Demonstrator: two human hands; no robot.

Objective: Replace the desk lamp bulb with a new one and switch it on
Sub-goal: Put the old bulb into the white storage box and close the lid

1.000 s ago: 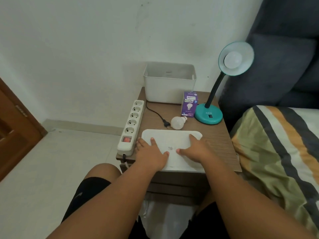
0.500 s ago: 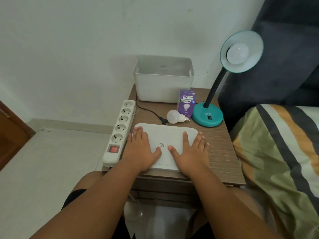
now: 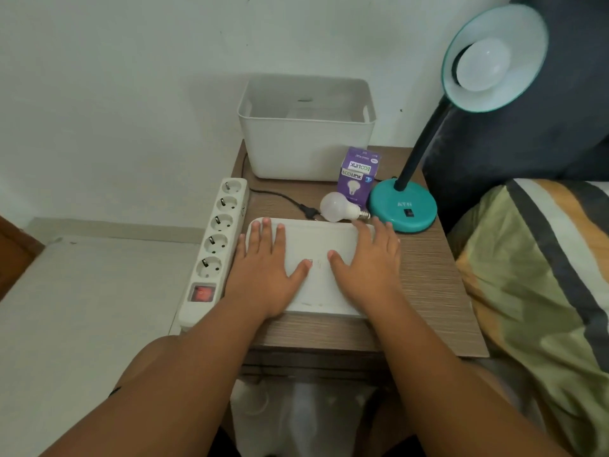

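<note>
Left hand [image 3: 263, 271] lay flat, palm down, fingers spread, on left part of white lid [image 3: 318, 285]; nothing gripped. Right hand [image 3: 370, 263] lay flat likewise on right part, fingers extended, open, empty. Both forearms reached forward over near edge of wooden table [image 3: 428, 291]. Loose bulb [image 3: 337, 207] lay on side just beyond lid, beside purple bulb box [image 3: 357, 179]. Teal desk lamp [image 3: 403, 206] stood at right rear; fitted bulb [image 3: 484, 64] sat in shade. Power strip [image 3: 216, 249] lay along left edge.
</note>
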